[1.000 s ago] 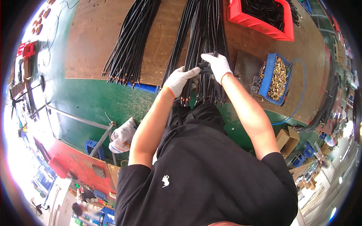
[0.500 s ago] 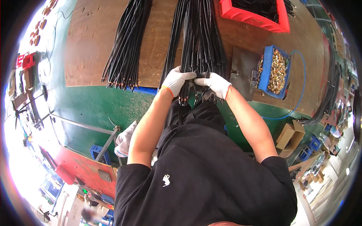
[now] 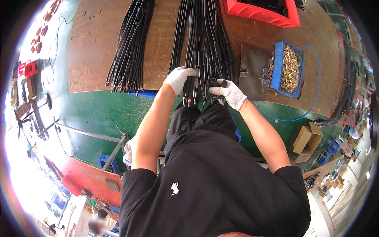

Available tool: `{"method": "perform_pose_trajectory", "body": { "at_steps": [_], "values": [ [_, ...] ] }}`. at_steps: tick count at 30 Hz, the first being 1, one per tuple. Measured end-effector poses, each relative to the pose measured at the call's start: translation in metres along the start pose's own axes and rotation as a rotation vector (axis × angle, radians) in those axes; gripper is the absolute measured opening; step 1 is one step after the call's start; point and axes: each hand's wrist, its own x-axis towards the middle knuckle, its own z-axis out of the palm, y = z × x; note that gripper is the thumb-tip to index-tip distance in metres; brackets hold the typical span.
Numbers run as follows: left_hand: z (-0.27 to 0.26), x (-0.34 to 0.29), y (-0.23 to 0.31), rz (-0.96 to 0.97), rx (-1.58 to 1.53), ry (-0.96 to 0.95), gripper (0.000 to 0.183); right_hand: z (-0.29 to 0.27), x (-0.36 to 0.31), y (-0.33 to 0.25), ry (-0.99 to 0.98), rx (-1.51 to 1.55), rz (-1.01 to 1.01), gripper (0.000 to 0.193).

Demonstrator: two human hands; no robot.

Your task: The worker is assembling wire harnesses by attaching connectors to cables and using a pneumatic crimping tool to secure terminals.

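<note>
Long black cables [image 3: 215, 43] hang in a thick bundle over the near edge of the table, their cut ends showing coppery tips. My left hand [image 3: 181, 80], in a white glove with an orange cuff, is closed around a few of these cables near their ends. Just to the right, my right hand [image 3: 230, 94], gloved likewise, is closed on short black sleeves [image 3: 214, 83], which stick out between thumb and fingers. How many sleeves it holds is hidden. The two hands are apart, with loose cable ends between them.
Another black cable bundle [image 3: 132, 47] lies on the brown table [image 3: 94, 43] to the left. At right stand a blue bin [image 3: 278, 65] of small brassy metal parts and a dark plate [image 3: 252, 75]. A red crate [image 3: 265, 15] of black pieces sits farther back. An open cardboard box [image 3: 307, 143] is below the table.
My hands were together at the cable ends; now they are apart. The right hand has moved right and slightly down with the black sleeves, while the left has shifted slightly left.
</note>
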Motion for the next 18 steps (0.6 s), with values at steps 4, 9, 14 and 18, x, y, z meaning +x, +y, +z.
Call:
{"method": "perform_pose_trajectory", "body": {
  "at_steps": [4, 9, 14, 18],
  "values": [
    [0.000, 0.006, -0.003, 0.003, 0.057, 0.042, 0.020, 0.002, -0.013, 0.008, 0.037, -0.105, -0.029, 0.029],
    [0.003, 0.013, -0.006, 0.013, 0.043, 0.119, 0.021, 0.001, -0.015, 0.021, 0.034, -0.110, -0.013, 0.032],
    [0.000, 0.011, -0.006, 0.076, 0.146, 0.111, 0.018, -0.002, -0.014, 0.034, 0.026, -0.105, -0.020, 0.038],
    [-0.003, 0.012, 0.002, -0.135, 0.095, 0.025, 0.016, -0.003, -0.017, 0.039, 0.012, -0.155, -0.018, 0.040]
  ]
}}
